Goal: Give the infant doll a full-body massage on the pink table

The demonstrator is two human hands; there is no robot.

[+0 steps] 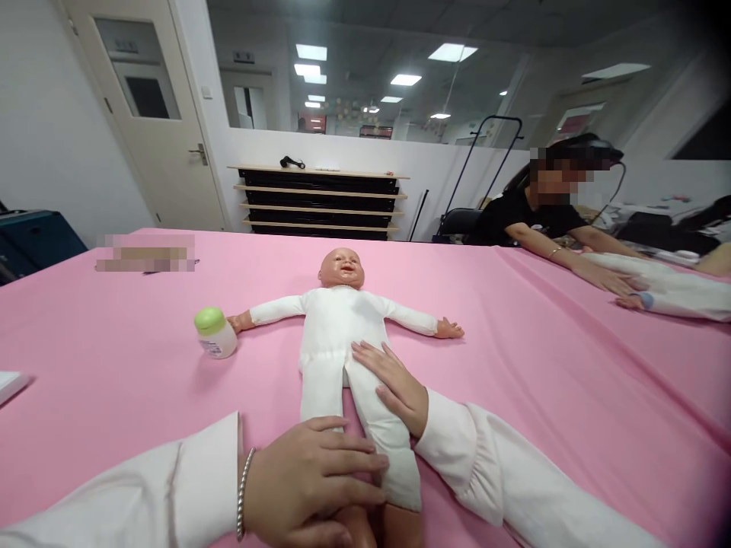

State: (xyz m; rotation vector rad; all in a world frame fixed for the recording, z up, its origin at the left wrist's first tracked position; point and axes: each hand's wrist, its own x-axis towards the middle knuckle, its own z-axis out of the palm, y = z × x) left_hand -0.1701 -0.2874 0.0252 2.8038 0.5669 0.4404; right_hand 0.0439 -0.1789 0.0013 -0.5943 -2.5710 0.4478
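A baby doll [325, 327] with a soft white cloth body lies on its back, its arms spread and its head away from me. Across its lower legs rests my left hand [314, 479], palm down with fingers stretched and slightly apart. My right hand [397, 388] lies flat at the top of the doll's thigh, fingers extended, gripping nothing. Both of my palms are hidden. Beside the doll's hand on the left stands a small whitish jar [217, 335] with a green lid, upright.
A pink cloth [514, 365] covers the table, with creases at the right. Across the table on the right, a person [534, 198] in black touches another doll [674, 281] in white. A white object [11, 386] sits at the left edge. Behind are stacked boards [320, 202].
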